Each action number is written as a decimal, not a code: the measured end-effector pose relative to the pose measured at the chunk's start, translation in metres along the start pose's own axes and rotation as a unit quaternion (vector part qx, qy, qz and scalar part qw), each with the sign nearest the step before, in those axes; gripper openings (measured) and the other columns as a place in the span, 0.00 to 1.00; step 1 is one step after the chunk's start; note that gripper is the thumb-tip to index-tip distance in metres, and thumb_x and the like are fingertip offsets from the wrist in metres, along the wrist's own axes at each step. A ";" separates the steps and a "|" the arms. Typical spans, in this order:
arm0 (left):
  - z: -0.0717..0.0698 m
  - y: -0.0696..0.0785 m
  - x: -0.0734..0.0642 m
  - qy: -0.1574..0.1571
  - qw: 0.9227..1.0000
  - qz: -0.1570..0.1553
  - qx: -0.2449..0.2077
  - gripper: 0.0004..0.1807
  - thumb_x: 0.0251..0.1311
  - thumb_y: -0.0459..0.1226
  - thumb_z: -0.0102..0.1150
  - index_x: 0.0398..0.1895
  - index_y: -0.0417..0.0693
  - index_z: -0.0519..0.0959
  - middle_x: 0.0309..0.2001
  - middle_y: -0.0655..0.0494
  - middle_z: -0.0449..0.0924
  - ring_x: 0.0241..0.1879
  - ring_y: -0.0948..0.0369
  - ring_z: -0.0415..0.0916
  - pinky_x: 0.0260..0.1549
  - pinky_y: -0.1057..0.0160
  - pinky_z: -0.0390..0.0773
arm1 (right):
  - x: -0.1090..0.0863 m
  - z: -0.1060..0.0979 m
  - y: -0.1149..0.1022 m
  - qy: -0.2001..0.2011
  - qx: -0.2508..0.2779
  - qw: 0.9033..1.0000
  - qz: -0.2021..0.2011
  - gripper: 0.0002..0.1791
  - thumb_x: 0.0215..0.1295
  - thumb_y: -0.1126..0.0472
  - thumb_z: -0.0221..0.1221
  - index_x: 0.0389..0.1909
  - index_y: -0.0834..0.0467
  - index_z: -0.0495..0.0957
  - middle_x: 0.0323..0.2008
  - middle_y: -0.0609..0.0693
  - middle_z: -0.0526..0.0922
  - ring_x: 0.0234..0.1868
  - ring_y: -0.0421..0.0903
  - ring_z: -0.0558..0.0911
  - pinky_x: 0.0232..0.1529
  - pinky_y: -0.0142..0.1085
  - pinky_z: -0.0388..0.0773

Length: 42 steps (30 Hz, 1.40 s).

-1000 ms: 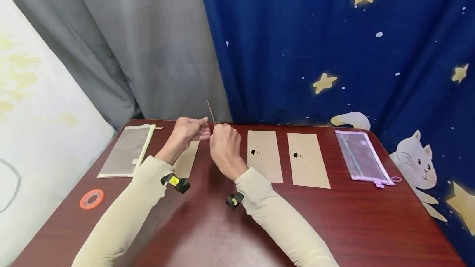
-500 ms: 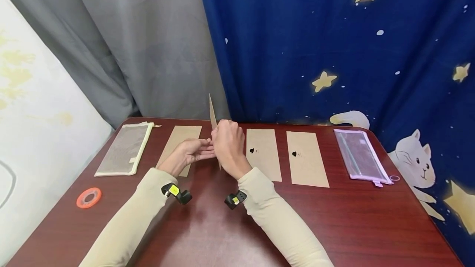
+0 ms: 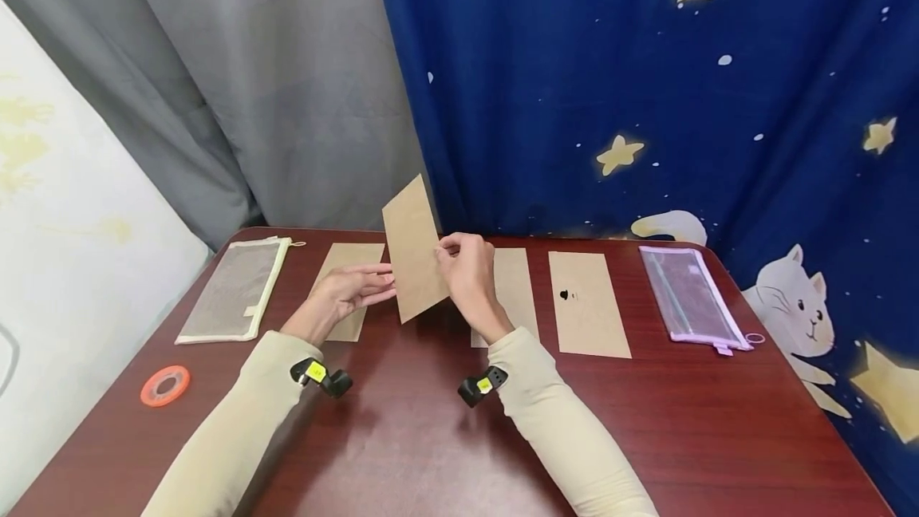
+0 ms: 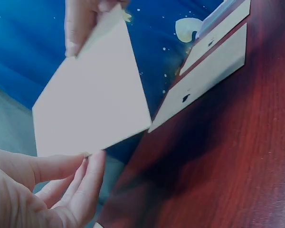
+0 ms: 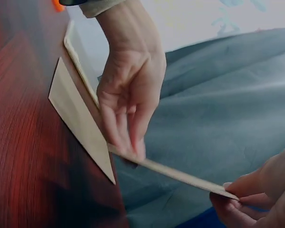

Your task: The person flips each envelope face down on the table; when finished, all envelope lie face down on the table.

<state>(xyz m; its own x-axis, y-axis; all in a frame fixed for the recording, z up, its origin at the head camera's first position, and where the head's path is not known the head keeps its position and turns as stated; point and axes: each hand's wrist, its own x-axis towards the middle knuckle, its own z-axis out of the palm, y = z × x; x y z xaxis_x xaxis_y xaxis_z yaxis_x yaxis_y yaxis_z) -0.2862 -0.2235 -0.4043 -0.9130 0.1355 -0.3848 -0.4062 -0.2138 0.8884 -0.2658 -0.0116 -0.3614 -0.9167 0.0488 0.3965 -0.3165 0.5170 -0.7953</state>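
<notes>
A thin, plain-faced kraft-brown notebook (image 3: 412, 250) is held up and tilted over the middle of the dark red table (image 3: 424, 437). My left hand (image 3: 348, 294) pinches its left edge between thumb and fingers, as the left wrist view shows. At the opposite edge, the thumb and fingers of my right hand (image 3: 467, 274) grip it. Seen nearly edge-on in the right wrist view, the notebook (image 5: 175, 173) spans between both hands. A similar kraft notebook (image 3: 348, 333) lies behind my left hand. Another notebook (image 3: 517, 286) is partly covered by my right hand.
Farther right lies a notebook (image 3: 592, 309) with a small black hat print. A lilac-edged mesh zip pouch (image 3: 692, 297) lies at the right, and a cream-edged one (image 3: 233, 294) at the left. An orange ring-shaped roll (image 3: 165, 386) sits near the left edge. Curtains (image 3: 309, 102) hang behind the table.
The held notebook has turned from edge-on to show its broad face to the head camera. My left hand has come down to its left edge, and my right hand has shifted slightly right.
</notes>
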 end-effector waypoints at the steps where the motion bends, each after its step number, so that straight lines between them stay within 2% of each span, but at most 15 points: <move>1: 0.000 0.002 -0.001 -0.001 1.000 0.006 0.002 0.29 0.65 0.18 0.53 0.70 0.27 0.65 0.30 0.55 0.87 0.33 0.63 0.87 0.49 0.59 0.87 | 0.001 -0.001 0.003 0.004 0.009 1.000 0.006 0.03 0.61 0.66 0.68 0.33 0.61 0.89 0.30 0.53 0.90 0.31 0.46 0.88 0.31 0.34 0.85; 5: 0.000 0.009 -0.005 -0.005 0.999 0.029 0.012 0.31 0.65 0.19 0.55 0.72 0.28 0.62 0.30 0.57 0.88 0.32 0.66 0.87 0.51 0.61 0.86 | 0.005 -0.002 0.013 0.016 0.042 0.998 0.043 0.09 0.59 0.68 0.69 0.41 0.62 0.89 0.33 0.54 0.91 0.35 0.48 0.89 0.38 0.38 0.87; 8: 0.002 0.015 -0.009 0.003 0.999 0.043 0.025 0.31 0.65 0.21 0.56 0.72 0.28 0.62 0.30 0.59 0.88 0.32 0.67 0.86 0.48 0.64 0.87 | 0.006 -0.003 0.021 0.015 0.072 0.994 0.079 0.12 0.59 0.68 0.70 0.45 0.60 0.89 0.33 0.54 0.91 0.37 0.48 0.89 0.39 0.35 0.85; 14: 0.005 0.019 -0.016 0.047 0.992 0.080 0.082 0.29 0.63 0.23 0.61 0.68 0.29 0.69 0.30 0.63 0.87 0.33 0.69 0.85 0.51 0.63 0.86 | 0.006 0.000 0.037 0.007 0.141 0.977 0.160 0.08 0.57 0.65 0.71 0.39 0.57 0.91 0.36 0.54 0.91 0.36 0.45 0.88 0.32 0.25 0.78; 18: 0.006 0.016 -0.017 0.075 0.985 0.105 0.113 0.27 0.61 0.24 0.65 0.64 0.28 0.74 0.31 0.63 0.87 0.33 0.70 0.85 0.47 0.65 0.87 | 0.008 0.002 0.045 0.005 0.173 0.967 0.185 0.06 0.57 0.64 0.72 0.36 0.59 0.91 0.37 0.55 0.91 0.31 0.43 0.89 0.26 0.23 0.78; 20: 0.007 0.014 -0.017 0.090 0.981 0.115 0.129 0.25 0.60 0.25 0.66 0.61 0.28 0.76 0.32 0.63 0.87 0.33 0.70 0.85 0.49 0.63 0.86 | 0.008 0.002 0.048 0.000 0.180 0.966 0.188 0.06 0.56 0.65 0.72 0.35 0.60 0.91 0.38 0.57 0.91 0.28 0.42 0.89 0.27 0.25 0.81; 22: 0.007 0.013 -0.017 0.102 0.977 0.119 0.144 0.22 0.60 0.25 0.67 0.59 0.29 0.78 0.32 0.62 0.87 0.33 0.70 0.86 0.51 0.60 0.85 | 0.008 0.003 0.051 -0.005 0.183 0.965 0.186 0.06 0.56 0.66 0.72 0.35 0.61 0.90 0.42 0.57 0.90 0.28 0.41 0.89 0.32 0.31 0.87; 26: 0.004 0.007 -0.014 0.105 0.969 0.121 0.189 0.19 0.61 0.27 0.67 0.56 0.31 0.81 0.41 0.53 0.88 0.35 0.69 0.86 0.55 0.56 0.84 | 0.007 0.007 0.055 -0.021 0.193 0.962 0.193 0.06 0.57 0.70 0.70 0.36 0.65 0.89 0.47 0.59 0.88 0.34 0.52 0.91 0.46 0.47 0.89; 28: 0.002 0.004 -0.013 0.108 0.961 0.118 0.225 0.18 0.62 0.29 0.66 0.55 0.33 0.82 0.46 0.48 0.88 0.36 0.69 0.86 0.54 0.58 0.85 | 0.007 0.009 0.058 -0.031 0.181 0.962 0.199 0.06 0.57 0.70 0.70 0.36 0.66 0.89 0.45 0.60 0.88 0.37 0.55 0.90 0.48 0.49 0.88; 30: 0.001 -0.001 -0.011 0.112 0.955 0.117 0.248 0.17 0.62 0.30 0.66 0.53 0.32 0.83 0.49 0.43 0.87 0.37 0.67 0.86 0.54 0.58 0.85 | 0.006 0.012 0.060 -0.042 0.155 0.966 0.203 0.05 0.57 0.69 0.70 0.35 0.65 0.89 0.40 0.60 0.90 0.38 0.57 0.90 0.45 0.45 0.90; 35: 0.001 -0.010 -0.006 0.133 0.938 0.113 0.300 0.13 0.61 0.30 0.68 0.48 0.32 0.85 0.48 0.38 0.86 0.34 0.65 0.87 0.51 0.55 0.87 | 0.002 0.020 0.065 -0.056 0.073 0.976 0.196 0.03 0.57 0.68 0.69 0.31 0.63 0.90 0.32 0.57 0.91 0.33 0.53 0.91 0.29 0.30 0.87; 38: 0.000 -0.013 -0.005 0.147 0.927 0.103 0.330 0.11 0.60 0.29 0.68 0.45 0.33 0.86 0.47 0.38 0.87 0.33 0.63 0.88 0.48 0.55 0.88 | -0.001 0.025 0.067 -0.071 0.039 0.979 0.185 0.03 0.57 0.68 0.69 0.29 0.64 0.90 0.31 0.57 0.90 0.32 0.52 0.91 0.25 0.27 0.84; 42: 0.000 -0.015 -0.003 0.148 0.929 0.095 0.327 0.10 0.60 0.26 0.67 0.44 0.30 0.85 0.45 0.36 0.87 0.34 0.61 0.89 0.44 0.58 0.89 | -0.003 0.030 0.069 -0.081 0.009 0.982 0.171 0.03 0.57 0.69 0.69 0.28 0.64 0.90 0.28 0.57 0.90 0.31 0.54 0.90 0.23 0.25 0.80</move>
<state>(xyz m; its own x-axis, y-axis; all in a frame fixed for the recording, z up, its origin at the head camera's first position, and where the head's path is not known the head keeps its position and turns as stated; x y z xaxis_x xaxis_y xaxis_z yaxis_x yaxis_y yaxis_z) -0.2771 -0.2213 -0.4162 -0.9754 -0.1381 -0.1720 -0.2159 0.4389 0.8722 -0.2922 -0.0017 -0.4312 -0.9964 0.0808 0.0275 0.0146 0.4793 -0.8776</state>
